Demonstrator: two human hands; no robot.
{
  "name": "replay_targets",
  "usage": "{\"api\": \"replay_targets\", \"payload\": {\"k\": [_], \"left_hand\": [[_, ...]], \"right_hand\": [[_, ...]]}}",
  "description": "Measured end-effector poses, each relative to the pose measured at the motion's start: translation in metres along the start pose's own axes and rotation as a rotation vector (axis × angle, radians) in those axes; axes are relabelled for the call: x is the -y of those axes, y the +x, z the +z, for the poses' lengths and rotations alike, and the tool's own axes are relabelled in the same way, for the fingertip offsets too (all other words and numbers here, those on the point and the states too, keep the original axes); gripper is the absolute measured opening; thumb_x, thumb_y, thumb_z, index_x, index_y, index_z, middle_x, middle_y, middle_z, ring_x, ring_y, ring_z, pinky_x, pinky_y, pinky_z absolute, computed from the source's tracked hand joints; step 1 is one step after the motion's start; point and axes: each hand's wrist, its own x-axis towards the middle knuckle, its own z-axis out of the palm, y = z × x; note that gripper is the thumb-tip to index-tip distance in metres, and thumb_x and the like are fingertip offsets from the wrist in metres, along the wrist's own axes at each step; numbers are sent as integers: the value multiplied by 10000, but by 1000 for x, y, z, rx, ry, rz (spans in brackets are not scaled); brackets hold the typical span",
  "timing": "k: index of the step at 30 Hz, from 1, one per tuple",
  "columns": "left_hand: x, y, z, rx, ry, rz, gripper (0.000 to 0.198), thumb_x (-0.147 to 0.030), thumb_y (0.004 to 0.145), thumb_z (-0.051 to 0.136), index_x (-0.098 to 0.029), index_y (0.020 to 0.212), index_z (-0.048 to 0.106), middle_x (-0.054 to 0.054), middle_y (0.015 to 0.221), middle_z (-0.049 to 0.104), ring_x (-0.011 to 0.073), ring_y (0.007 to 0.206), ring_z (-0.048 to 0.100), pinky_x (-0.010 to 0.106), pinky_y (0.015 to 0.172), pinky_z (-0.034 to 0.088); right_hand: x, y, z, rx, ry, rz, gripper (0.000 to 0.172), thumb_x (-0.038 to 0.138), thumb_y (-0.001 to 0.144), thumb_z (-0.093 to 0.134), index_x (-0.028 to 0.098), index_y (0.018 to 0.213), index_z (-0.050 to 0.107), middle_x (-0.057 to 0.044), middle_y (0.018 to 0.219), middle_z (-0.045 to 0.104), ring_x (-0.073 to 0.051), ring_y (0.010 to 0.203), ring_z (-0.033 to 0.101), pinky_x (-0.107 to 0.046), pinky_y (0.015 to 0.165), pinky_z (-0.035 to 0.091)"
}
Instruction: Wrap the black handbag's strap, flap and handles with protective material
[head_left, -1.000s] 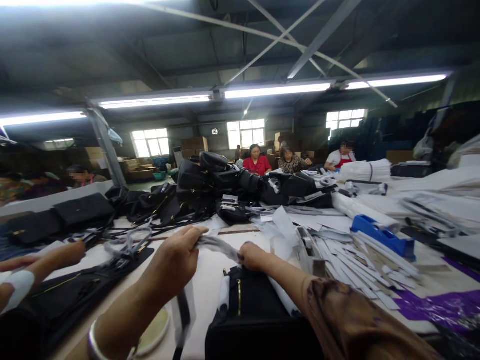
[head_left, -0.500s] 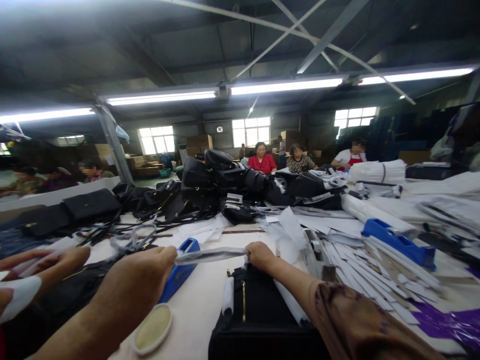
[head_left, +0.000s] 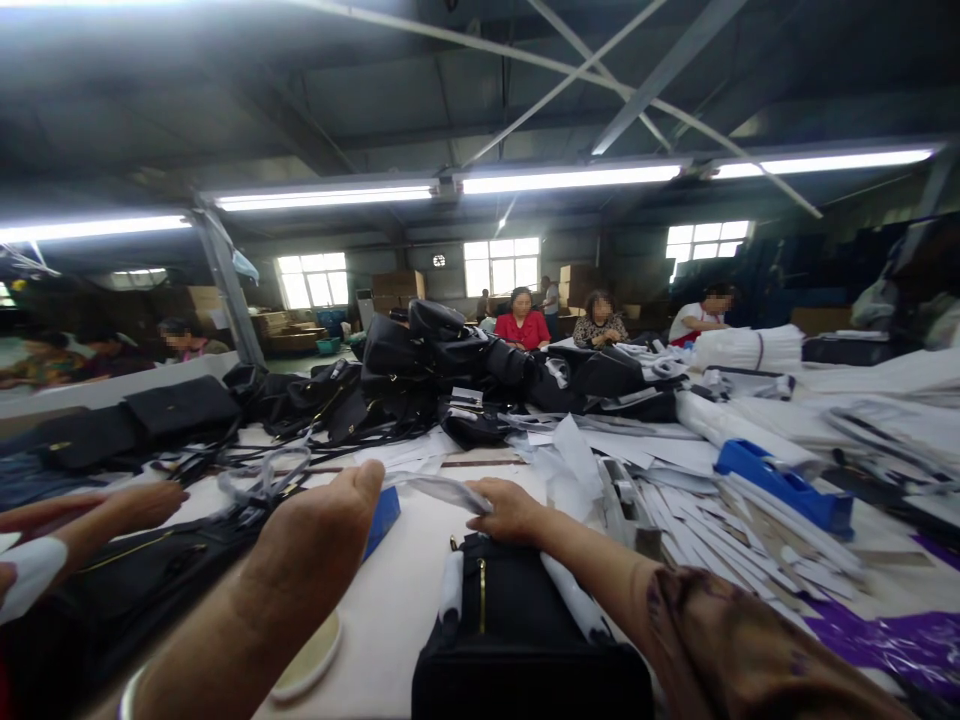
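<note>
A thin, translucent whitish strip (head_left: 442, 487) stretches between my two hands above the table. My left hand (head_left: 322, 530) is closed at its left end, though the fingertips are mostly turned away from view. My right hand (head_left: 510, 510) pinches the other end, just above the top of a black bag (head_left: 517, 600). That bag stands upright before me, with a gold zipper on its front and white wrapping on the straps at both sides. Partly hidden behind my left hand is a blue tape dispenser (head_left: 382, 522). A round, shallow dish (head_left: 311, 660) lies below my left forearm.
At left, a co-worker's hands (head_left: 112, 515) work over another black bag (head_left: 165, 560). Black bags (head_left: 435, 360) are heaped across the back. To the right lie a second blue tape dispenser (head_left: 784, 487), loose white paper strips (head_left: 712, 545) and purple plastic (head_left: 877, 640).
My left hand has moved right and slightly up, closer to my right hand. The strip is shorter between them and now slopes down to the right, while the right hand has turned slightly.
</note>
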Motion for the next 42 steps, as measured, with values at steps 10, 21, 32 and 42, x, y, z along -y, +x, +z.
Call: {"api": "replay_targets", "payload": {"k": [10, 21, 32, 42], "left_hand": [[-31, -18, -6, 326, -324, -125, 57, -158, 802, 522, -214, 807, 515, -8, 695, 570, 191, 667, 562, 293, 616, 371], [-80, -75, 81, 899, -2180, -829, 486, -491, 882, 625, -78, 1139, 628, 189, 1073, 705, 56, 463, 539, 142, 336, 226], [-110, -46, 132, 179, -1909, -748, 326, -433, 782, 783, -199, 964, 649, -19, 839, 678, 91, 760, 605, 157, 695, 460], [-90, -68, 104, 516, -1862, -645, 326, -403, 719, 845, -131, 771, 672, 1, 627, 640, 78, 534, 529, 176, 528, 378]], "right_hand": [[13, 22, -20, -263, 256, 101, 201, 284, 967, 581, 152, 845, 673, -8, 828, 685, -162, 806, 634, -338, 804, 495], [-2, 22, 5, -323, 628, 288, 290, 410, 973, 592, 136, 1040, 659, -32, 936, 691, -144, 748, 659, -300, 672, 567], [6, 15, 7, -305, 788, 337, 291, 402, 981, 586, 135, 1083, 642, -34, 937, 684, -129, 714, 653, -279, 630, 570], [-19, 15, 0, -345, 638, 260, 246, 366, 950, 635, 140, 1039, 672, -51, 1038, 695, -193, 923, 669, -386, 827, 566]]}}
